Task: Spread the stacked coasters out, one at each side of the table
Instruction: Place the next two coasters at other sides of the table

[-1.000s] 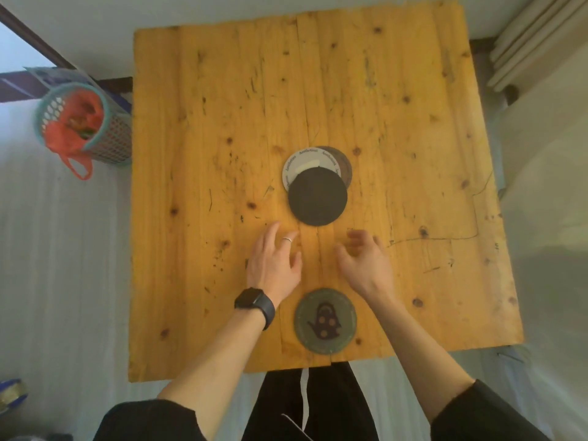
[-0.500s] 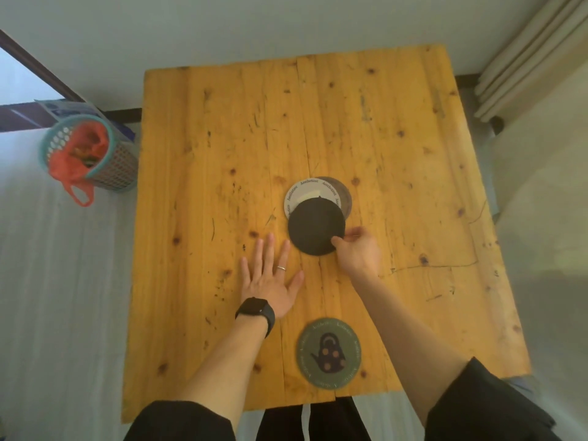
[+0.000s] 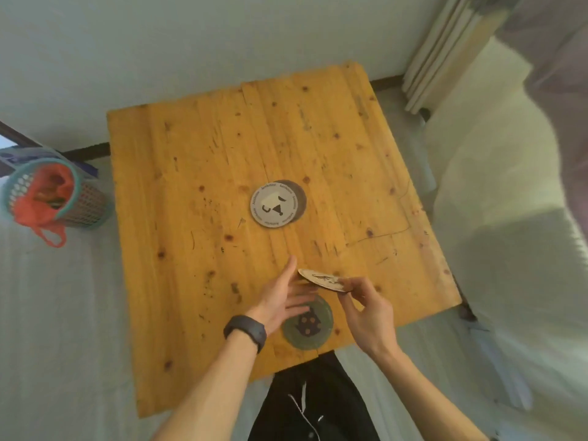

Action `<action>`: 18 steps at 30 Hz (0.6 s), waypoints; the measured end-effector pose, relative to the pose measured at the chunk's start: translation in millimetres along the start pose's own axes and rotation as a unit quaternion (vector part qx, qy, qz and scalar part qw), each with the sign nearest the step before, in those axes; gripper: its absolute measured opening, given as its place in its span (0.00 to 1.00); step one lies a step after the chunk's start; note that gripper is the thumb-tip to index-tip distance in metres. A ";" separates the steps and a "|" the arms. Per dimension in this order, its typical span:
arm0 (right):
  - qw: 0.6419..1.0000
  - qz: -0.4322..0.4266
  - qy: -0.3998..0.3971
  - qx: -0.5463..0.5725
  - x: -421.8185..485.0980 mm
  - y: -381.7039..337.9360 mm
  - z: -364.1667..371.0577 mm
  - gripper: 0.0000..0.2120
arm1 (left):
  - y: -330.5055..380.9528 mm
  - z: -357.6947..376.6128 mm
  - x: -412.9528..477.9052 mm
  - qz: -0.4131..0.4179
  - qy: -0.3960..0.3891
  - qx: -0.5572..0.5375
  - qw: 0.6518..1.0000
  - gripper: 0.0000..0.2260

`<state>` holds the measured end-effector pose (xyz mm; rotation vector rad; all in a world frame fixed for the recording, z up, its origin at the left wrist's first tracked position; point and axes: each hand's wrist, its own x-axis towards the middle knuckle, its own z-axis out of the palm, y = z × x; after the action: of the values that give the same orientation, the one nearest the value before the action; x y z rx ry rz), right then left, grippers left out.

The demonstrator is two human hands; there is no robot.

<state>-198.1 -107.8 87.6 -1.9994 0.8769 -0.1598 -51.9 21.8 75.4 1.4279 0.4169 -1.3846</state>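
On the wooden table (image 3: 197,186), two round coasters remain stacked off-centre in the middle: a light grey printed coaster (image 3: 276,205) lies on a darker coaster (image 3: 299,194) that peeks out at the right. A green coaster with a dark figure (image 3: 310,327) lies at the near edge. My right hand (image 3: 366,308) pinches a pale coaster (image 3: 321,279), tilted in the air above the near part of the table. Beside that coaster's left edge is my left hand (image 3: 283,294), fingers spread, wearing a dark watch; it partly covers the green coaster.
A teal basket with an orange bag (image 3: 51,195) stands on the floor to the left of the table. Pale curtains (image 3: 445,49) hang at the far right, and a light cloth-covered surface (image 3: 496,218) lies along the table's right side.
My right hand has lifted the black-backed top coaster off the stack, turned it over and brought it toward me. My left hand has risen from the table to meet it. The camera tilted up.
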 end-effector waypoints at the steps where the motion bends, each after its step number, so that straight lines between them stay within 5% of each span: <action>1: 0.999 -0.025 -0.010 -0.035 -15.6 2.0 -7.4 0.10 | -5.5 9.6 -7.6 0.006 0.004 -0.008 1.000 0.20; 5: 0.996 -0.035 -0.018 -0.077 -66.1 7.4 -33.7 0.11 | -30.3 38.9 -27.9 0.032 0.049 0.020 0.998 0.17; 8: 0.987 0.117 0.047 0.097 -80.6 8.2 -52.2 0.11 | -34.9 55.3 -41.1 0.039 0.026 -0.010 0.999 0.21; 14: 0.843 0.350 0.081 0.399 -85.2 22.5 -92.4 0.14 | -32.8 96.2 -53.6 0.071 -0.015 0.074 0.995 0.13; 18: 0.879 0.321 0.025 0.351 -88.1 41.7 -128.6 0.18 | -23.4 132.3 -50.7 0.083 -0.062 0.218 0.970 0.14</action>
<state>-340.3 -155.0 147.5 -0.9738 1.2519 -0.1233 -151.8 -58.7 139.6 1.6722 -0.0978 -1.4741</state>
